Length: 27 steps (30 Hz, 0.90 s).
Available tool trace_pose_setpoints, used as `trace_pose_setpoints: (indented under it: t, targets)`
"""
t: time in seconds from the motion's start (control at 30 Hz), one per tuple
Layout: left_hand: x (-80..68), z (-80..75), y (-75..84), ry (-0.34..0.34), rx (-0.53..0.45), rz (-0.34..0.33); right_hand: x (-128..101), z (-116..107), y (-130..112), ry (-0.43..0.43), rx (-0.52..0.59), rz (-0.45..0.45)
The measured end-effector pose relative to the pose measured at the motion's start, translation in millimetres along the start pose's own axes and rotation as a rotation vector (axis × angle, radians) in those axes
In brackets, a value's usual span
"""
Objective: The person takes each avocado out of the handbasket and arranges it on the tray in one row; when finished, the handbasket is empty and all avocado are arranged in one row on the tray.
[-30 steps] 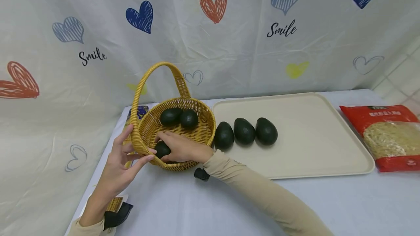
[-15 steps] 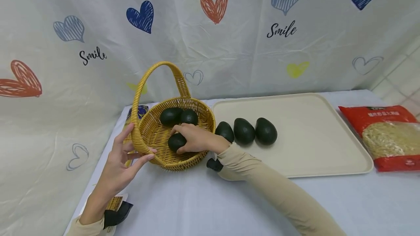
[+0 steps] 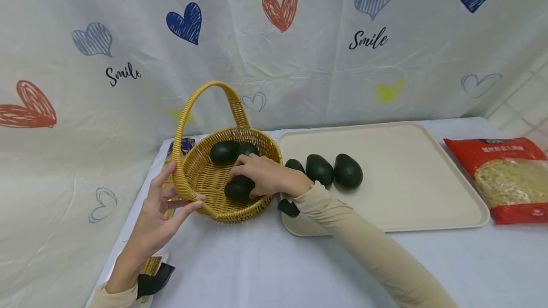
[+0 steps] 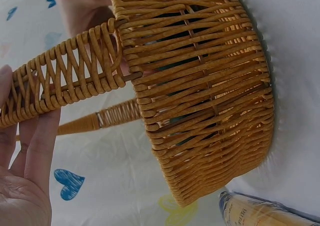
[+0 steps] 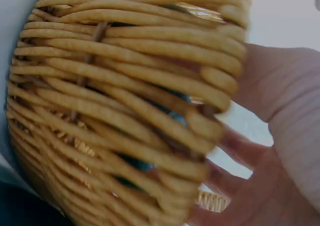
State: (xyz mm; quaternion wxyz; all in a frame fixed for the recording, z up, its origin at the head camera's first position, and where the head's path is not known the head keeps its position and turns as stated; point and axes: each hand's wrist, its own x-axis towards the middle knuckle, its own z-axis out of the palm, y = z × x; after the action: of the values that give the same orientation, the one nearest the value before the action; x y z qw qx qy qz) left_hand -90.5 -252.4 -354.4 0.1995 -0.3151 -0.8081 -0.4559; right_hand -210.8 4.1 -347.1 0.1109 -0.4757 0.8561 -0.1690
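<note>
A yellow wicker basket (image 3: 208,171) with a tall arched handle stands at the left of the table. My left hand (image 3: 155,220) grips the near base of the handle, thumb on one side and fingers on the other; the left wrist view shows this handle (image 4: 65,73) up close. Inside the basket, my right hand (image 3: 267,175) holds a dark green avocado (image 3: 238,189) with fingers curled over it. Behind it lie two more avocados, one whole avocado (image 3: 224,152) and another partly covered by the hand. In the right wrist view the basket wall (image 5: 125,100) hides most of the fingers.
Right of the basket lies a cream tray (image 3: 411,179) with three avocados in a row, the middle avocado (image 3: 319,171) partly behind the right arm. A red bag of pasta (image 3: 509,179) rests beyond the tray's right edge. A yellow-and-blue package (image 3: 187,145) lies behind the basket's left side.
My right hand has carried the avocado rightward within the basket, from near the left rim toward the right side. My left hand stays at the handle.
</note>
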Motion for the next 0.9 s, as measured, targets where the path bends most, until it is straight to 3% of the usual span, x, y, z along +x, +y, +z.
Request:
trace_pose_setpoints:
  t: [0.23,0.43,0.6,0.9]
  targets:
    - [0.0,-3.4,2.4,-0.008,-0.012,-0.026,-6.5,-3.9,-7.7,0.097,0.09,0.026]
    - [0.0,-2.6,3.2,-0.014,-0.007,-0.043,0.2,3.2,-18.7,0.103,0.156,0.116]
    - [-0.8,-2.3,1.2,-0.004,-0.01,-0.008,8.0,9.7,-19.7,0.089,0.165,0.164]
    - [0.7,-1.3,2.0,-0.001,-0.001,0.011,14.8,18.4,-14.7,0.067,0.201,0.102]
